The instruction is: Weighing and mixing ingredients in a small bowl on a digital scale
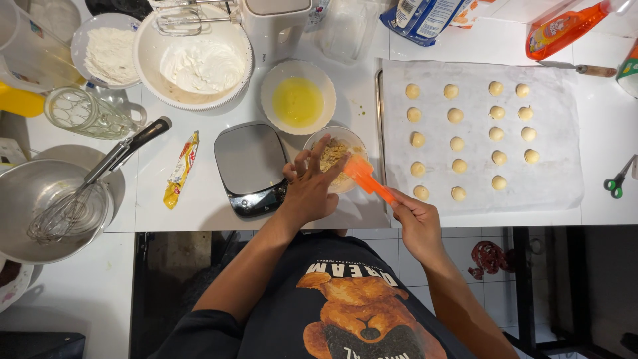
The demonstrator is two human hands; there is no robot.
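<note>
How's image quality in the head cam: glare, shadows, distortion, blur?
Head view: bright, even overhead light; the white counter runs near blown out. Soft shadow under the left hand falls on the scale. Wide-angle bend shows at the left edge around the steel bowl. Right hand, orange spatula and dough balls look sharp; no motion blur.

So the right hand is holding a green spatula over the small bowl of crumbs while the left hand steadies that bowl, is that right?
Not quite: the spatula is orange, not green, as the head view shows. The rest stands: the right hand holds it by the handle with its blade at the small bowl of crumbs, and the left hand steadies that bowl from the side next to the kitchen scale.
</note>
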